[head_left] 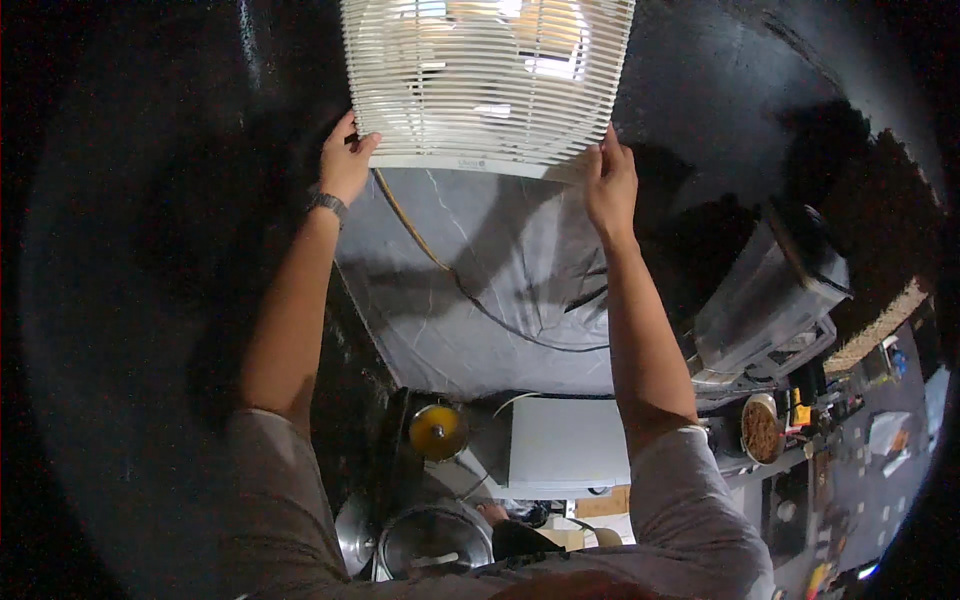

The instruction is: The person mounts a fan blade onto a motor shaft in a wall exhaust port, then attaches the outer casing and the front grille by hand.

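Note:
A white louvered exhaust fan cover (480,120) is at the top of the head view, with bright light showing between its slats. My left hand (348,165) grips its lower left corner, thumb on the front and fingers around the side edge. At the lower right corner, my right hand (612,185) holds the same cover by its edge, fingers partly hidden behind it. Both my arms are raised and stretched out. From beneath the cover's left part, a cable (430,255) runs down across the grey marble-patterned wall (480,340). The cover's upper edge is outside the picture.
Below are a white flat-topped box (565,445), a lidded round container with yellow contents (437,433) and a large lidded metal pot (435,540). To the right stand a tall clear container with a dark lid (760,290) and a bowl of brown food (762,430).

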A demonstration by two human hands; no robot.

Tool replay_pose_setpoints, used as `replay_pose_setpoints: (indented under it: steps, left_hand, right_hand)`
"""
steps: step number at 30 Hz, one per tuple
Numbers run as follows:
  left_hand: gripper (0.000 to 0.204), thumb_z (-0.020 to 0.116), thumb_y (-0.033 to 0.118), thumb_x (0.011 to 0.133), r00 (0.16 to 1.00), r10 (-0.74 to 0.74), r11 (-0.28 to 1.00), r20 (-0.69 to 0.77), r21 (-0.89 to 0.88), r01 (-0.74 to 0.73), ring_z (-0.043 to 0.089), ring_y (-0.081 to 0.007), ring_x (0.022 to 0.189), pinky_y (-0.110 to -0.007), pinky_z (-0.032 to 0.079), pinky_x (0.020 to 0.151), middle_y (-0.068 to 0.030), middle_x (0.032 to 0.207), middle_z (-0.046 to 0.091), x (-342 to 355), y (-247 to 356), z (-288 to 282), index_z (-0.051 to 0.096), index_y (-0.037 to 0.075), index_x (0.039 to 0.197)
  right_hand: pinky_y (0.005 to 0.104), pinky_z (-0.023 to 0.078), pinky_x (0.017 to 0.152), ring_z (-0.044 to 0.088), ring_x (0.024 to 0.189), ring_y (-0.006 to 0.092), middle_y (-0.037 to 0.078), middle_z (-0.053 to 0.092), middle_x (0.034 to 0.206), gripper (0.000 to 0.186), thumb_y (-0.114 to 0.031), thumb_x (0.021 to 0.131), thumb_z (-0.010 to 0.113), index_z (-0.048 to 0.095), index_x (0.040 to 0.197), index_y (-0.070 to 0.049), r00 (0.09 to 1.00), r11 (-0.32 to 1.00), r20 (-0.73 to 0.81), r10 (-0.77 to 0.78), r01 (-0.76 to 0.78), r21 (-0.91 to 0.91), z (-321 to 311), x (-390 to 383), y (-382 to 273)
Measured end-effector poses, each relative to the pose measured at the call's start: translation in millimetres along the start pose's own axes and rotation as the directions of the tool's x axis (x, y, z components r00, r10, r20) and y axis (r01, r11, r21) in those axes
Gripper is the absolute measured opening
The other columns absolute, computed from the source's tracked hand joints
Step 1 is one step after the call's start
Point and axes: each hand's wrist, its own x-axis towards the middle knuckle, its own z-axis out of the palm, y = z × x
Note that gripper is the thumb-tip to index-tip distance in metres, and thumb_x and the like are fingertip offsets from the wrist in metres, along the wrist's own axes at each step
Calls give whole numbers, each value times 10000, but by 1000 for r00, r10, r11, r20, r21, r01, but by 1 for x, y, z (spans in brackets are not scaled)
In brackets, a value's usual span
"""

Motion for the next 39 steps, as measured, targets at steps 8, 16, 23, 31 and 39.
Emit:
replay_pose_setpoints:
  steps: [8,16,23,31,39]
  left_hand:
    - [538,683,82,884,996,-76,989,38,127,71,672,-213,988,-298,520,857,-169,1153,645,-2,16,-12,455,-31,1358]
    - [457,692,52,854,1000,3,975,22,221,-8,672,-222,963,-320,514,845,-161,1078,680,13,12,-24,535,-27,1276]
    - [864,686,-30,805,985,92,962,144,243,-125,456,-295,1293,-369,385,1059,-225,1432,412,32,36,-19,177,42,1499]
    - [1020,752,192,776,916,392,782,83,495,-379,204,-397,1435,-432,191,1181,-298,1526,194,90,79,-29,74,14,1516]
    - [842,676,451,852,717,652,366,247,725,-583,205,-456,1418,-554,135,1165,-240,1545,246,129,193,13,273,131,1518]
  right_hand:
    - [398,481,864,601,925,329,185,577,969,415,-187,988,522,503,1391,-89,991,992,29,128,-128,20,-4,-7,-16]
    - [403,489,869,590,970,361,225,535,1131,466,-135,960,537,452,1406,-28,995,988,50,81,-86,126,-3,2,-25]
    - [418,475,881,573,1008,376,224,514,1134,470,-127,955,526,443,1410,-40,990,981,59,128,-135,137,-3,2,-19]
    - [428,472,863,577,990,376,212,528,1088,468,-104,964,505,441,1426,-62,977,967,25,210,-211,145,-2,-1,-37]
    - [468,476,888,556,1058,402,210,518,1149,483,-150,968,508,418,1440,-103,961,947,31,274,-276,163,-9,-6,-39]
